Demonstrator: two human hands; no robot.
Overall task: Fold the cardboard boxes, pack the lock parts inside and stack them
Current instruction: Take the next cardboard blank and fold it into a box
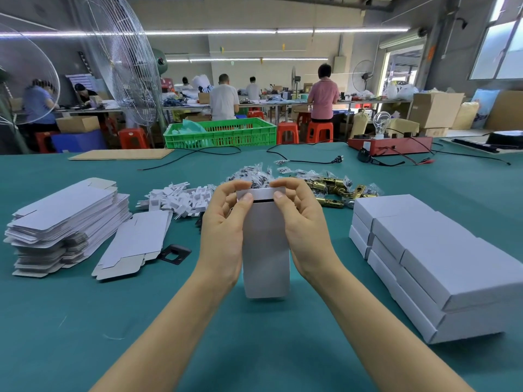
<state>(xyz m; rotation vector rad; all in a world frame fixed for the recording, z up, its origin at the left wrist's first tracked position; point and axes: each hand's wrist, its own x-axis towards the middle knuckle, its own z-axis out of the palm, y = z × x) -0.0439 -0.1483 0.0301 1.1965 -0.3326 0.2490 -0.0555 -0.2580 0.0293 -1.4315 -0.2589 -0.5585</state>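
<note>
Bright, even room | light from ceiling tube strips (277,31) and daylight through windows (501,43) at right, which blow out white | soft faint shadow under the box (266,250) on the green table (85,321) | centre sharp, far workers slightly soft | wide-angle bending at edges, fan (124,60) stretched, stacked boxes (441,264) bulging.

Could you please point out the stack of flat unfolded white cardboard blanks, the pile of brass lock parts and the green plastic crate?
Stack of flat white cardboard blanks (65,213), head view, top sheet.
Pile of brass lock parts (334,185), head view, centre.
Green plastic crate (226,137), head view, front wall.
</note>
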